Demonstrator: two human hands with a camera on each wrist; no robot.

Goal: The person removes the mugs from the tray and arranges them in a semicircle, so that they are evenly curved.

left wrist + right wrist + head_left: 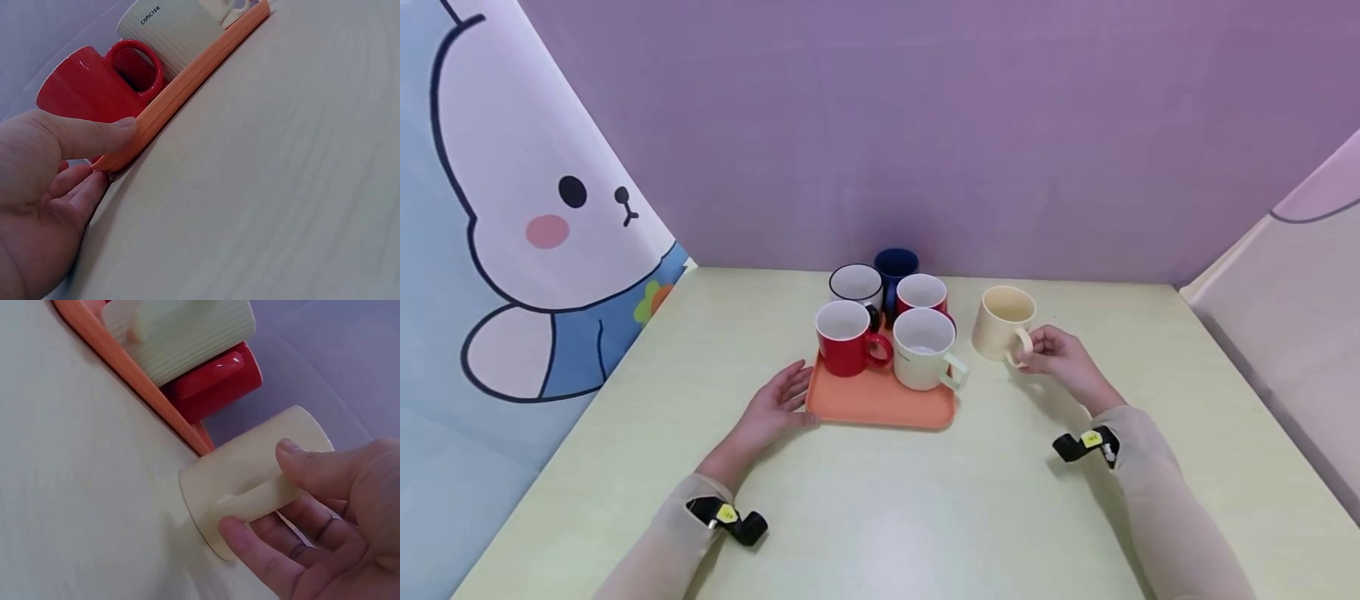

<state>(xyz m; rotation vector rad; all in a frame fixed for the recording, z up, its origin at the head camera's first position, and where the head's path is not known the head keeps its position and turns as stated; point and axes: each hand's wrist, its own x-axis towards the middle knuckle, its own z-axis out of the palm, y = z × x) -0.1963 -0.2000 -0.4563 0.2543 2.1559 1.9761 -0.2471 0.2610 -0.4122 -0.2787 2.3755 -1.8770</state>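
Note:
My right hand [1063,362] holds a cream mug [996,329] by its handle, thumb on top and fingers beneath, as the right wrist view shows. The mug stands to the right of an orange tray [880,408], its base at the table. My left hand [775,408] holds the tray's front left corner, with the thumb [100,137] on the front rim and the fingers at the left side. On the tray are a red mug [842,346] and a ribbed white mug [917,362] in front. Behind them is another red mug [922,292], partly hidden.
A white mug with a dark rim [853,283] and a dark blue mug [897,262] stand at the back of the group, partly covered by the others. The pale table [880,508] ends at a purple backdrop [925,150]. A cartoon-printed panel [512,275] rises on the left.

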